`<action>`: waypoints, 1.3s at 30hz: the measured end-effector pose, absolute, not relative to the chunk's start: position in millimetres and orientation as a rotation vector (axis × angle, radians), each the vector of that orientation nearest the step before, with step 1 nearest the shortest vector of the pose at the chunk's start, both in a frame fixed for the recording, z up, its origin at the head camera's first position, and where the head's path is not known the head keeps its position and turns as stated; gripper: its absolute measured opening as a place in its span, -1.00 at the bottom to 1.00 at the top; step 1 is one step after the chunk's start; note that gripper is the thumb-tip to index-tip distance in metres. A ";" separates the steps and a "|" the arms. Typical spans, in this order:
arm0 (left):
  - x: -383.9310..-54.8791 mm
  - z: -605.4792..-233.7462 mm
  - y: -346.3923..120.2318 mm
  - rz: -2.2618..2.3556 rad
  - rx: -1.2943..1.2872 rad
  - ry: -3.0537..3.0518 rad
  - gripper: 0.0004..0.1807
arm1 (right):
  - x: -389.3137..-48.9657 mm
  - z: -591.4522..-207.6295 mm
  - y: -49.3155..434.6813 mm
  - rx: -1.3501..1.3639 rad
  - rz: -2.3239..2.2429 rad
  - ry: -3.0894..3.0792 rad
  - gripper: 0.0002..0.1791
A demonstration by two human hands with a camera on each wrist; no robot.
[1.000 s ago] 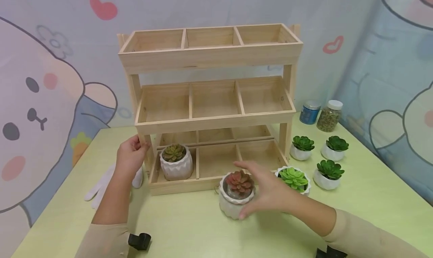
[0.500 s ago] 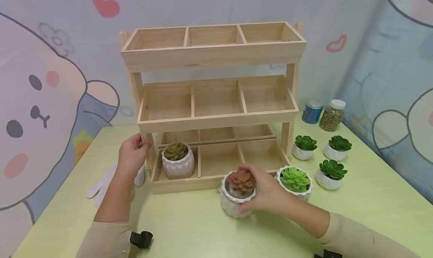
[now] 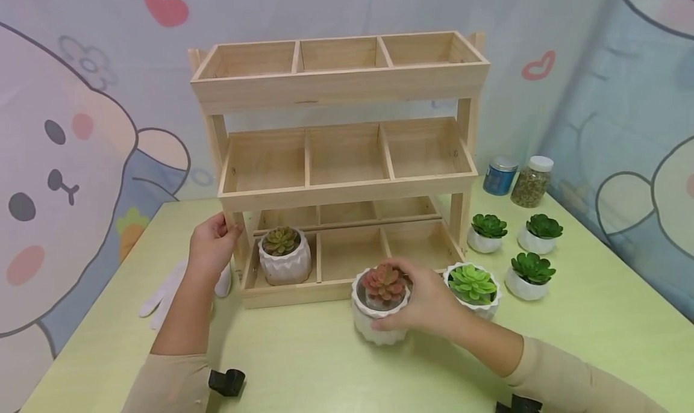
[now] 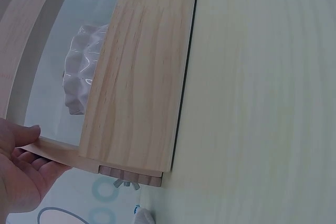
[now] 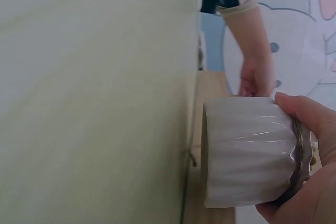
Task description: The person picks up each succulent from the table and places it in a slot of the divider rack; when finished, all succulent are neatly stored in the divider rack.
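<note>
My right hand [image 3: 434, 304] holds a white ribbed pot [image 3: 374, 326] with a red succulent [image 3: 385, 283] by its rim, thumb at the front. In the right wrist view the pot's [image 5: 247, 153] base shows a gap from the tabletop. My left hand [image 3: 211, 250] grips the left post of a three-tier wooden plant stand [image 3: 341, 91]; the left wrist view shows thumb and fingers of that hand [image 4: 23, 166] around the post. A white pot with a brownish-green succulent [image 3: 285, 265] sits in the bottom tier's left compartment.
Right of the stand are a light-green succulent in a white pot [image 3: 473, 286] and several small dark-green potted ones [image 3: 526, 277]. A blue jar [image 3: 500, 177] and a white-capped jar [image 3: 532, 184] stand behind. White gloves [image 3: 165, 292] lie at left.
My right hand has closed round the red succulent's pot, its thumb coming onto the front, and the pot has risen slightly. My left hand has stayed on the post.
</note>
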State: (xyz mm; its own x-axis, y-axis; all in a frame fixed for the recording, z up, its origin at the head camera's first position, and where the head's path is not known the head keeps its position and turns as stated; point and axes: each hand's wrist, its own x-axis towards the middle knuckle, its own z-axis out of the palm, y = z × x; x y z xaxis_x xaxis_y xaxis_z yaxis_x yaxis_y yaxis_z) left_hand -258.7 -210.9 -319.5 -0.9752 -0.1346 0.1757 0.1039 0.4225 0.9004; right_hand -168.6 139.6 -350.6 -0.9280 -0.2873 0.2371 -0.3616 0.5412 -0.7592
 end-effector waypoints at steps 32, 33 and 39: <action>-257.2 -317.3 -209.4 -1.590 0.016 -2.446 -0.55 | -237.2 -330.7 74.9 0.213 1.385 -2.422 -0.02; -257.3 -317.4 -209.4 -1.589 0.016 -2.446 -0.55 | -239.4 -332.6 73.5 0.209 1.385 -2.418 -0.02; -256.9 -318.4 -209.9 -1.578 0.018 -2.443 -0.57 | -247.8 -341.8 64.0 0.153 1.358 -2.432 -0.05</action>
State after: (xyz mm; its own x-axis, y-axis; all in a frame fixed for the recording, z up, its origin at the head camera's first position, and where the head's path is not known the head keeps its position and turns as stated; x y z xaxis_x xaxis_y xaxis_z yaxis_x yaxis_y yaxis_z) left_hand -256.9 -209.9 -318.4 -0.9729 -0.1358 0.1871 0.1147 0.4192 0.9006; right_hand -247.8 64.0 -341.8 -0.9330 0.0753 0.3519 -0.2601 0.5346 -0.8041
